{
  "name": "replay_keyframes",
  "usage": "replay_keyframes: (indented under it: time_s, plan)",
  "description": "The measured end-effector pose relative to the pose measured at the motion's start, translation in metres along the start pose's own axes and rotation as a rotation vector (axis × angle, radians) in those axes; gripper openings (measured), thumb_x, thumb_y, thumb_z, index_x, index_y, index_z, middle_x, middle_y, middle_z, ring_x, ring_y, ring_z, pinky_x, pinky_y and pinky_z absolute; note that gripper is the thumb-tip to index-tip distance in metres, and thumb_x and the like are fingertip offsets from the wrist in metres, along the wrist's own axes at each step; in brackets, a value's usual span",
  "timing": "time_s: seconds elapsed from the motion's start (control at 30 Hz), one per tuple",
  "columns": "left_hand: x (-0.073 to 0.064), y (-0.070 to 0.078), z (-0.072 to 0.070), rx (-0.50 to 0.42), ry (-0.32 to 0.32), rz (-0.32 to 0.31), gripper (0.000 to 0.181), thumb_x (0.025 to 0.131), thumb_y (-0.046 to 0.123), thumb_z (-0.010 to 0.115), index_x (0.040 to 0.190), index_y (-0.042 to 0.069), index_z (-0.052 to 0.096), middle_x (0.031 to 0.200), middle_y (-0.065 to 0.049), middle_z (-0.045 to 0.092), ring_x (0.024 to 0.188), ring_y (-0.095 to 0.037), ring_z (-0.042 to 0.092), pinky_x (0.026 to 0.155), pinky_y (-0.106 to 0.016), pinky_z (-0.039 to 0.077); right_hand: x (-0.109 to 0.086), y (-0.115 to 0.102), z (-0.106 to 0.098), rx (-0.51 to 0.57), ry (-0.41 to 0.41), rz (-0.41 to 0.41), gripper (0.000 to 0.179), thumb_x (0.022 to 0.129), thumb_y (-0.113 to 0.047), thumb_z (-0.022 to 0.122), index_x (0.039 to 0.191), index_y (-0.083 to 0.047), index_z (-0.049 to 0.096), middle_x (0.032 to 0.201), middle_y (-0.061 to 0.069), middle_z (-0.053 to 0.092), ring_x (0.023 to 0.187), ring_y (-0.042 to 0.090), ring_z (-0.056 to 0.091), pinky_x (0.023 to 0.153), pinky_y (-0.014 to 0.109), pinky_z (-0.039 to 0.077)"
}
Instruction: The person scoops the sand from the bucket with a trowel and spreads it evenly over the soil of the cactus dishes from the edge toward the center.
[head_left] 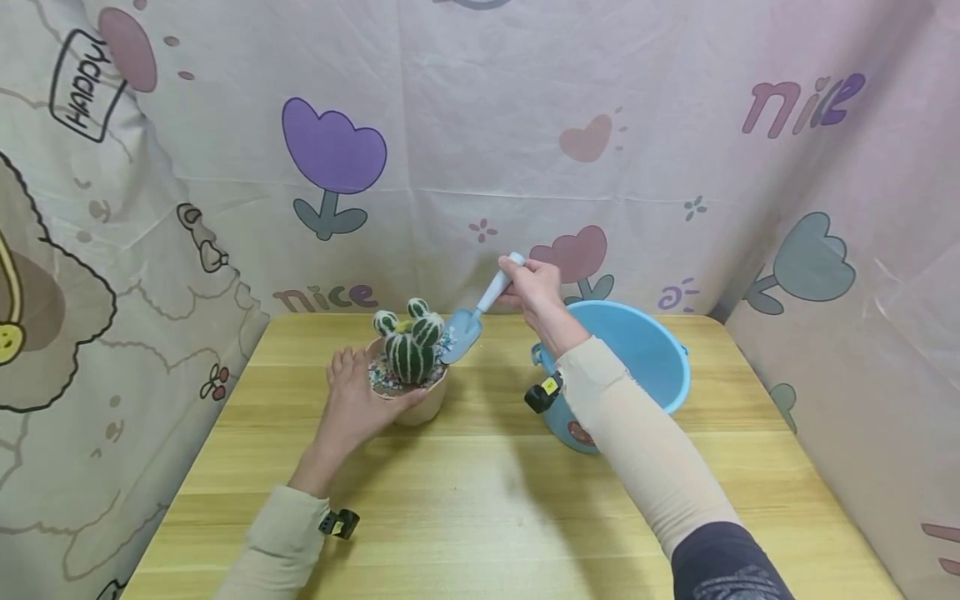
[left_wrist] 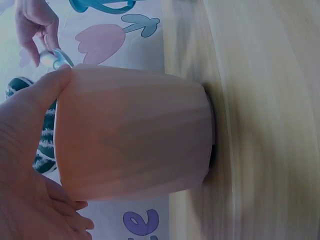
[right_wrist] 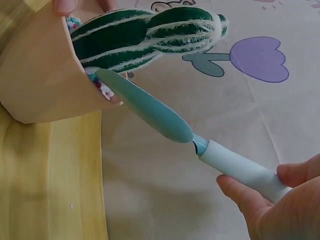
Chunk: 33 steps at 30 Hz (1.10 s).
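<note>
A green and white striped cactus [head_left: 410, 357] stands in a peach-coloured flower pot [left_wrist: 132, 135] filled with small coloured pebbles [head_left: 384, 375]. My left hand [head_left: 358, 398] grips the pot at its rim, thumb on the near side and fingers round the left. In my right hand [head_left: 534, 292] is a small blue garden trowel [right_wrist: 150, 110], pinched by its pale handle. The trowel slants down over the pot's right rim, its tip at the pebbles beside the cactus. Some pebbles show on the blade in the head view.
A blue bucket [head_left: 652, 350] stands to the right on the wooden table [head_left: 450, 517], partly behind my right forearm. A patterned cloth [head_left: 465, 108] hangs along the table's back edge and both sides. One tiny pale speck [right_wrist: 71, 205] lies on the wood near the pot.
</note>
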<state>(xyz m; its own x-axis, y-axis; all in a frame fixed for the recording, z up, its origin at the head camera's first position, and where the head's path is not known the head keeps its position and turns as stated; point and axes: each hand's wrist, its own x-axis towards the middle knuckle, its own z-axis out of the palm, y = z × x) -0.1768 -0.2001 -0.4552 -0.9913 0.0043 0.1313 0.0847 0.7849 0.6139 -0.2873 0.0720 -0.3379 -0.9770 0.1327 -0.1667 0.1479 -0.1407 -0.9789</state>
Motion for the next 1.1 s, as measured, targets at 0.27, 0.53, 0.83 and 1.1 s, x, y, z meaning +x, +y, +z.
replay_keyframes:
  time_s: [0.27,0.53,0.83,1.1]
  plan:
    - [0.0,0.003,0.006,-0.015,0.073,0.006,0.124,0.071,0.075,0.085,0.164,0.011,0.034,0.166,-0.044,0.015,0.158,-0.059,0.006,0.128,-0.075,0.008,-0.001,-0.003,-0.001,0.018,-0.01,-0.01,0.04,0.103,-0.017,0.069,0.134,0.007,0.065,0.133,0.035,0.067,0.116,0.043,0.071,0.097,0.05,0.063]
    - [0.005,-0.008,-0.001,0.035,-0.015,0.066,0.136,0.071,0.075,0.084,0.165,-0.003,0.023,0.167,-0.043,0.01,0.158,-0.06,0.002,0.129,-0.073,0.003,-0.002,-0.005,0.0,0.002,-0.008,-0.008,0.039,0.103,-0.018,0.07,0.134,0.005,0.067,0.133,0.032,0.068,0.115,0.041,0.073,0.092,0.046,0.065]
    - [0.01,-0.012,-0.011,0.04,-0.115,0.094,0.139,0.076,0.073,0.082,0.162,-0.014,0.015,0.168,-0.042,0.005,0.159,-0.059,-0.001,0.13,-0.07,0.004,-0.004,-0.008,0.002,-0.033,-0.015,-0.02,0.041,0.102,-0.021,0.071,0.134,0.004,0.067,0.132,0.027,0.068,0.114,0.04,0.074,0.09,0.043,0.066]
    - [0.006,-0.008,-0.003,-0.003,-0.054,0.062,0.138,0.075,0.073,0.083,0.162,-0.012,0.018,0.168,-0.041,0.016,0.158,-0.057,0.012,0.131,-0.068,0.011,-0.005,-0.008,0.004,-0.054,-0.018,-0.031,0.041,0.101,-0.022,0.074,0.134,0.002,0.069,0.132,0.026,0.07,0.113,0.039,0.075,0.089,0.041,0.067]
